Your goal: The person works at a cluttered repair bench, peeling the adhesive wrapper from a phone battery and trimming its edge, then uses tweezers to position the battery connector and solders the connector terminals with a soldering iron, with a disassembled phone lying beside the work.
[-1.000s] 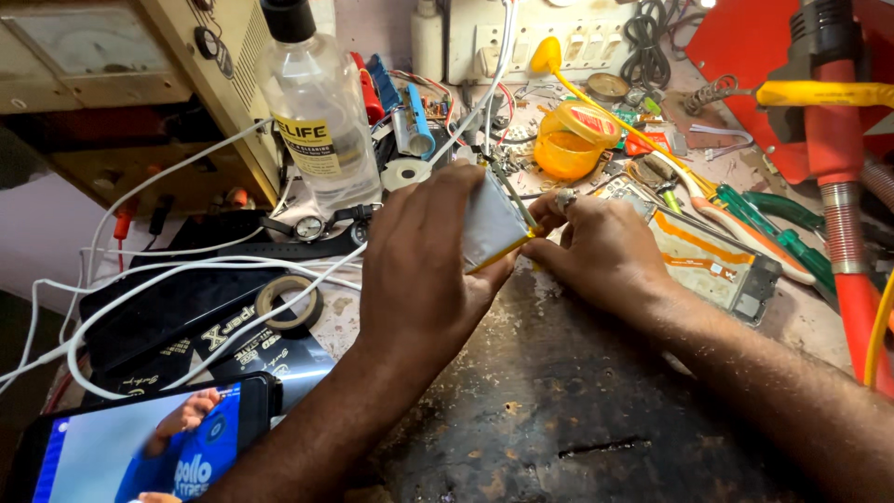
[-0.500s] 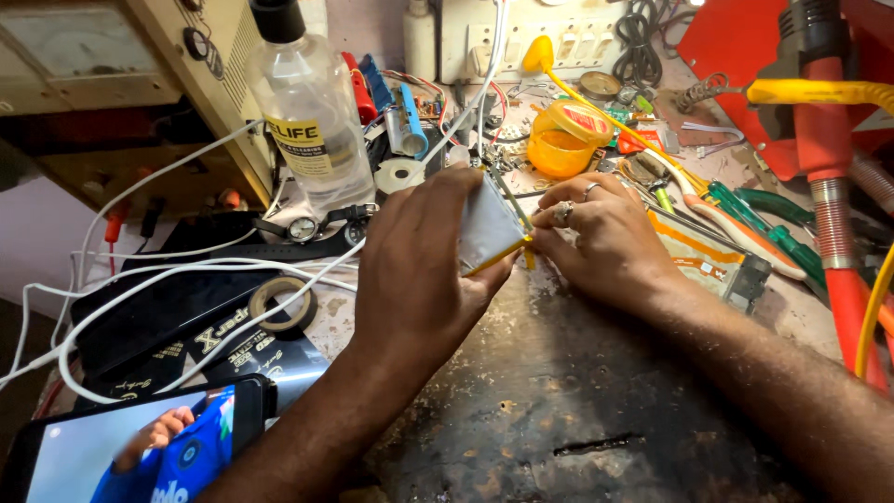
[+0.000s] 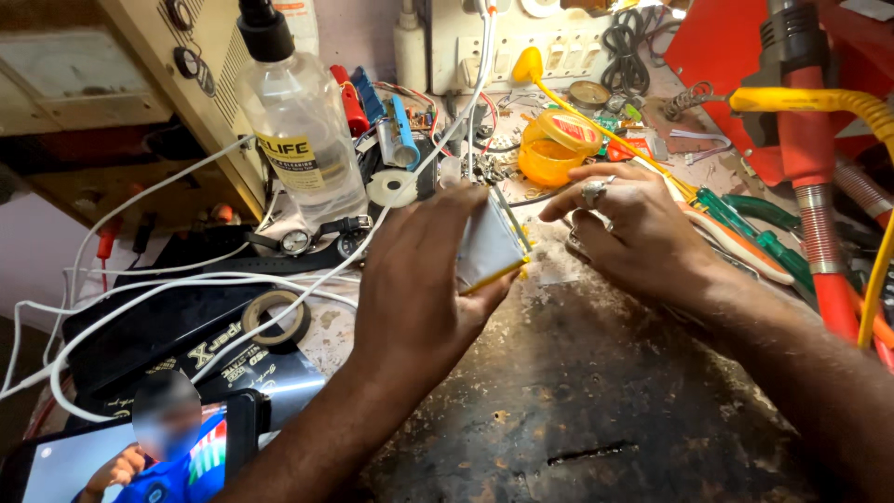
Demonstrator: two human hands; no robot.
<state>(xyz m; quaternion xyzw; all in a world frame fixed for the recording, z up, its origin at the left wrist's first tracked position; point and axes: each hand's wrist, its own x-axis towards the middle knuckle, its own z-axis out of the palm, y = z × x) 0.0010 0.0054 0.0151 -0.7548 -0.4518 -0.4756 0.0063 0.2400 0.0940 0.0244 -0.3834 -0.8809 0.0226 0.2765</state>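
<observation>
My left hand (image 3: 419,289) grips a flat silver battery pouch (image 3: 489,247) with a yellow taped edge, holding it tilted on its side above the worn dark bench (image 3: 596,391). My right hand (image 3: 633,228), with a ring on one finger, lies just right of the pouch. Its fingers are spread and rest on the bench, a small gap away from the pouch, and hold nothing. A small circuit board with wires (image 3: 484,166) lies just beyond the pouch.
A clear liquid bottle (image 3: 303,140) stands at the back left beside a wristwatch (image 3: 296,242). A yellow tub (image 3: 557,147), green-handled pliers (image 3: 754,224) and a red hose (image 3: 819,233) crowd the right. White cables (image 3: 168,279), a tape roll (image 3: 277,317) and a lit phone (image 3: 140,456) lie left.
My right hand has let go of the pouch's edge and drawn off to the right, fingers spreading. My left hand keeps hold of the pouch.
</observation>
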